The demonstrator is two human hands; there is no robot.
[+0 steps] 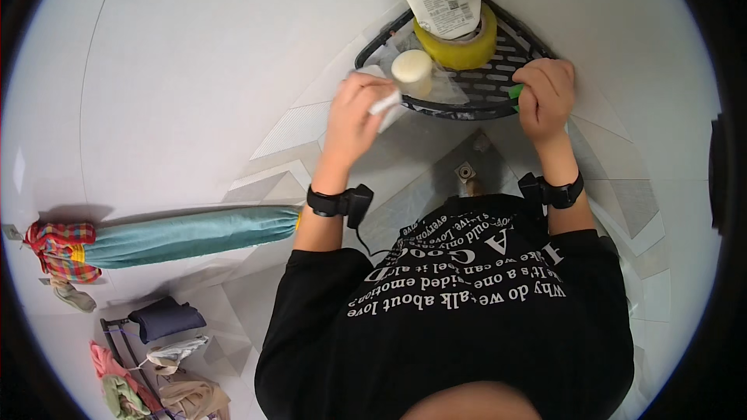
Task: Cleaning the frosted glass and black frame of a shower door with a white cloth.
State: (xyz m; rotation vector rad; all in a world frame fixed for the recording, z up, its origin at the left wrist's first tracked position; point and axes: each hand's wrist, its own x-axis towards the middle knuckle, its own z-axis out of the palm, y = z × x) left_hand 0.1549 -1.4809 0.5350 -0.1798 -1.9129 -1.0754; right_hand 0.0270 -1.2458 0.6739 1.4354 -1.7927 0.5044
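Note:
My left hand (362,111) pinches a white cloth or tissue (386,102) at the left front rim of a black plastic corner shelf (467,111). My right hand (545,96) is curled at the shelf's right end, with a bit of green material (516,93) showing beside its fingers; whether the hand grips the green piece or the rim cannot be told. On the shelf, a small jar with a cream lid (412,66) stands on a clear plastic sheet. Behind it lies a roll of yellow tape (461,55), with a white and green pouch (443,0) standing in or over it.
Light walls meet behind the shelf. A floor drain (464,172) lies below. On the left wall hangs a teal cloth (192,239) with a checked top. At the lower left, a rack (119,341) carries several cloths and a dark blue bundle (167,319).

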